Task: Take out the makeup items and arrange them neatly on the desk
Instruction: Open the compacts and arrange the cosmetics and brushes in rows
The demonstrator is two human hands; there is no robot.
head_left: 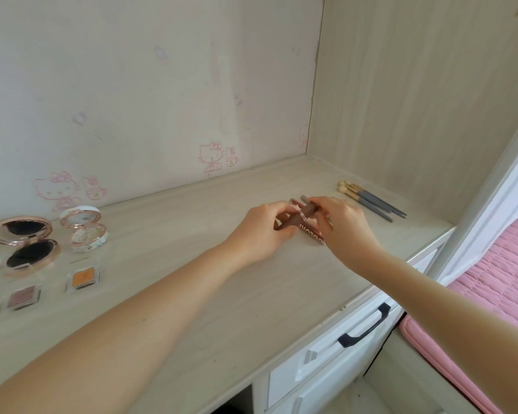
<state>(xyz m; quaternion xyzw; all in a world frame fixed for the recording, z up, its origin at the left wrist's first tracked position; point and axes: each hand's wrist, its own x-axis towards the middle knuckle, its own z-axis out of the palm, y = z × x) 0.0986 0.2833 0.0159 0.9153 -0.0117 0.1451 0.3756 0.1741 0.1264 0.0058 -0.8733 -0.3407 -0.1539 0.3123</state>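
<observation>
The two hands meet over the right-middle of the bench (266, 309), both on one brown pencil (300, 217). The left hand (260, 234) curls its fingers round the near, lower end. The right hand (343, 227) pinches the far end from above, so the hands are together, clamped on the same thing. The pencil's long axis runs from near-left to far-right, tilted a little off the surface. Just under it lies a brown lettered pack (313, 233), close by the right hand's fingers; whether the pencil is clear of it I cannot tell. The left hand has the low end, so setting the pencil down looks like its job, likely parallel to the brushes (371, 201), which lie in a row just beyond the right hand, heads toward the wall (132, 85)

Well apart at far left sit two open compacts (24, 243), with two small pans (83, 277) in front. The bench is pale wood grain, with cartoon stickers (211, 158) on the wall behind, a white drawer (326, 363) with a black handle under the front edge, and a pink bed (491, 279) at right
</observation>
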